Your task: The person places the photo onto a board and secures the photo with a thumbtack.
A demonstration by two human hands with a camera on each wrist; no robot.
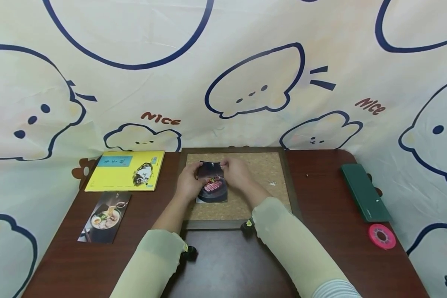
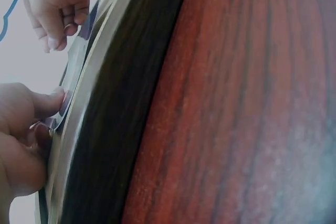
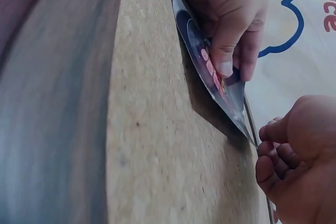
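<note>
A dark picture card (image 1: pixel 213 193) showing pink sliced food stands slightly raised over a cork board (image 1: pixel 257 178). My left hand (image 1: pixel 188 182) grips the card by its left side, the thumb lying across its printed face. At the card's top right corner, my right hand (image 1: pixel 238 176) pinches the edge between thumb and curled fingers. From the right wrist view, the card (image 3: pixel 202 59) bows away from the cork, casting a shadow, and the right hand (image 3: pixel 302 153) holds its tip. A tiny pale spot shows by those fingertips; its kind is unclear.
The board has a dark wooden frame (image 1: pixel 293 198). To the left lie a yellow book (image 1: pixel 123 180) and another food picture card (image 1: pixel 111 203). A green box (image 1: pixel 365 192) and a round pink case (image 1: pixel 382 236) lie along the table's right edge. Printed cloth hangs behind.
</note>
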